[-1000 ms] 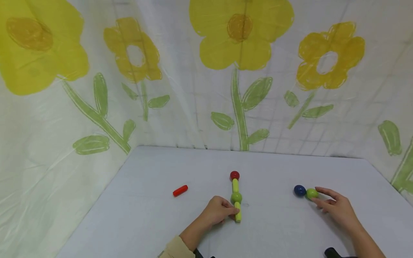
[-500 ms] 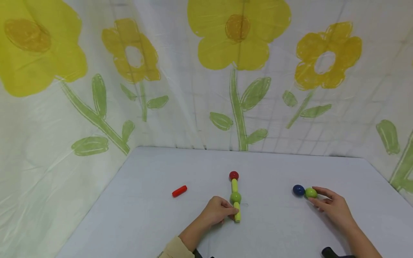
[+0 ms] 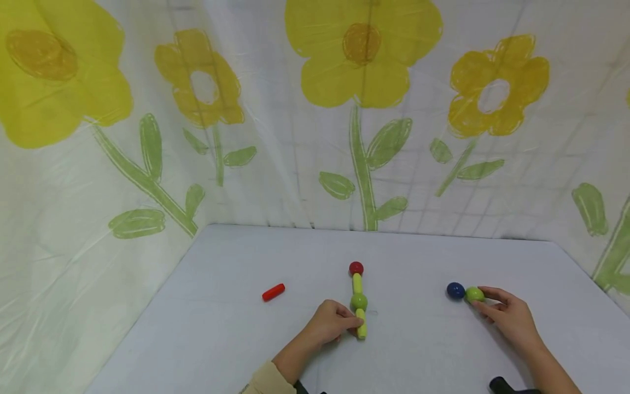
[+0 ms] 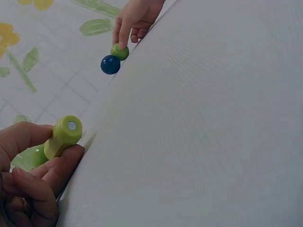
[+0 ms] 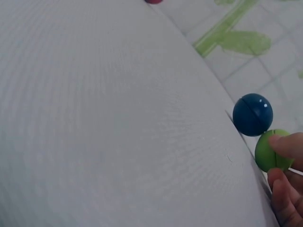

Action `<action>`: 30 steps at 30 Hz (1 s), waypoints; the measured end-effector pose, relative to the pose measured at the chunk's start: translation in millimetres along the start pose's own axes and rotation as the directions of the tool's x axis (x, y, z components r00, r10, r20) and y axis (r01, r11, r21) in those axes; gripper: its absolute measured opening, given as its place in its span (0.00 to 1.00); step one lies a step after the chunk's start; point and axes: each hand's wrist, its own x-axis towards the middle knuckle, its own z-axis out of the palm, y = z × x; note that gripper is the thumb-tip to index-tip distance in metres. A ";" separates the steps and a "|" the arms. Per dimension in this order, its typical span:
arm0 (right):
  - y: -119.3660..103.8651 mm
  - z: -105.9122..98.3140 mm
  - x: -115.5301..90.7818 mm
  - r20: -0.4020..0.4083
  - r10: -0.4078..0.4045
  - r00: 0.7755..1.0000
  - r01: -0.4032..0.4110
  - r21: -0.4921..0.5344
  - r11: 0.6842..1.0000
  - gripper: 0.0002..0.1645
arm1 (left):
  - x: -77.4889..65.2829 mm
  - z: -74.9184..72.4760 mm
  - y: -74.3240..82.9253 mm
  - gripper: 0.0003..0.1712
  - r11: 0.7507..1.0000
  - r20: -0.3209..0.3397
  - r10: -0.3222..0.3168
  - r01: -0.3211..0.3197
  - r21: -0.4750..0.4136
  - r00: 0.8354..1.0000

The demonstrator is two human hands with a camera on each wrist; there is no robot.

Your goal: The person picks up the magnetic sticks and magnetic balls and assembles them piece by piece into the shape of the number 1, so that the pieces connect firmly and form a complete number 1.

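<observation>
My left hand [image 3: 331, 324] pinches the near yellow-green rod [image 3: 361, 324] between thumb and fingers. That rod ends a straight chain on the table: a green ball [image 3: 359, 301], another yellow-green rod [image 3: 357, 283] and a red ball [image 3: 356, 268] line up beyond it. In the left wrist view, a round silvery disc shows in the end of the held rod [image 4: 65, 135]. Over on the right, my right hand [image 3: 512, 320] pinches a bright green ball [image 3: 474, 295] by its side. A dark blue ball [image 5: 253, 114] sits right against this green ball, on its left.
A loose red rod [image 3: 273, 292] lies left of the chain on the white table [image 3: 221, 339]. Behind the table's far edge hangs a pale curtain [image 3: 275, 180] printed with yellow flowers. A black object [image 3: 504, 385] shows below my right wrist.
Both hands keep their grips, and the chain and balls stay in place relative to each other. The whole head view has shifted very slightly.
</observation>
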 end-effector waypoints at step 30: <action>-13.7 -12.8 -16.6 0.137 0.174 0.975 -0.169 -0.048 0.984 0.50 | -1.3 2.0 -0.3 0.11 1.000 -0.020 -0.018 0.018 0.006 1.000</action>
